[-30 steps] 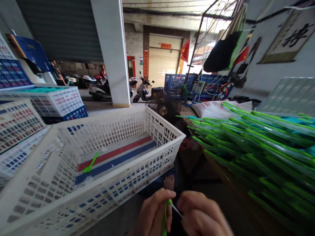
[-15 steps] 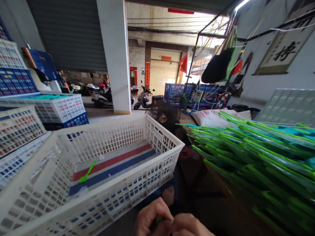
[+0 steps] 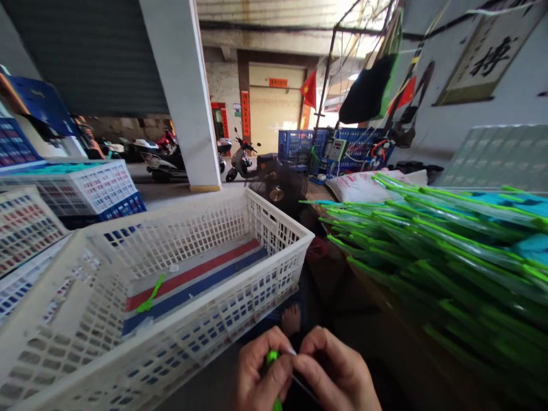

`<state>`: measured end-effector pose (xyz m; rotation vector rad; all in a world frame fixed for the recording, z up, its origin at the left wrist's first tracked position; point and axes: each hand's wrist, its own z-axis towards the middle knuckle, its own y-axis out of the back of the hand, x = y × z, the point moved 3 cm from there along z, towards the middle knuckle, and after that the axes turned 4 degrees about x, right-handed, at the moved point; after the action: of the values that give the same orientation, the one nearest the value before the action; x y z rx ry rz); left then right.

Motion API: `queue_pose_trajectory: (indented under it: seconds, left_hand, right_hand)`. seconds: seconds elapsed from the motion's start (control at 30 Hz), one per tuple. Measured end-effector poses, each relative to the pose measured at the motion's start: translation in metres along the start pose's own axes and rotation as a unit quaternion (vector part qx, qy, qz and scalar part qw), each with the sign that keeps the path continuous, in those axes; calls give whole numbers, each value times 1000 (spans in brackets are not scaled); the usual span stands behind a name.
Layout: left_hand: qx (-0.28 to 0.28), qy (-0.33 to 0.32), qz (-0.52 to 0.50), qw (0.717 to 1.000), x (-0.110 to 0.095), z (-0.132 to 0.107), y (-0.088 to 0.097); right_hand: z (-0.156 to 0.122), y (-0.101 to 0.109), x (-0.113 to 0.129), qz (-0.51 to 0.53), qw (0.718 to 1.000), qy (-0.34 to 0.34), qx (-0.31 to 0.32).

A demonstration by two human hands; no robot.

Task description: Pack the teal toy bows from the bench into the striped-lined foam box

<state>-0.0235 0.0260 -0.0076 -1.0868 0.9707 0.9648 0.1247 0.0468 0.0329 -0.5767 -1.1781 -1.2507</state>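
On my feed I see a white crate (image 3: 240, 297) holding a green spoon-shaped piece (image 3: 149, 298); a red banner (image 3: 245, 113), illegibly small; left hand (image 3: 262, 371) wrapped round a green item (image 3: 272, 357), fingertips meeting the right hand (image 3: 336, 371), which pinches a pale strand (image 3: 303, 388); a scroll (image 3: 483, 63) marked "搏".

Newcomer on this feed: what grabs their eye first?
Probably the bright green-edged heap filling the right side. Then the big white crate at left, one small green item lying inside it. Bottom centre, the left hand holds a green piece, the right hand beside it.
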Motion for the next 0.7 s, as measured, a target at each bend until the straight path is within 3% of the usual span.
queue_pose_trajectory:
  seconds: [0.13, 0.3, 0.37, 0.47, 0.57, 0.7]
  left_hand:
    - [50, -39, 7, 998, -4, 0, 1]
    - [79, -50, -28, 995, -1, 2, 1]
    - [84, -56, -21, 995, -3, 3, 0]
    - [89, -61, -18, 994, -5, 4, 0]
    - [96, -56, -22, 994, -5, 3, 2]
    - [89, -42, 16, 995, -7, 2, 4]
  right_hand:
    - [0, -7, 2, 181, 977, -104, -34]
    - [-5, -13, -3, 228, 967, -109, -19]
    - [-6, -11, -4, 195, 978, -73, -12]
    - [-7, -4, 1, 60, 997, 46, -20]
    - [-9, -1, 9, -72, 986, 152, -11]
    - [-12, -2, 15, -157, 965, 208, 18]
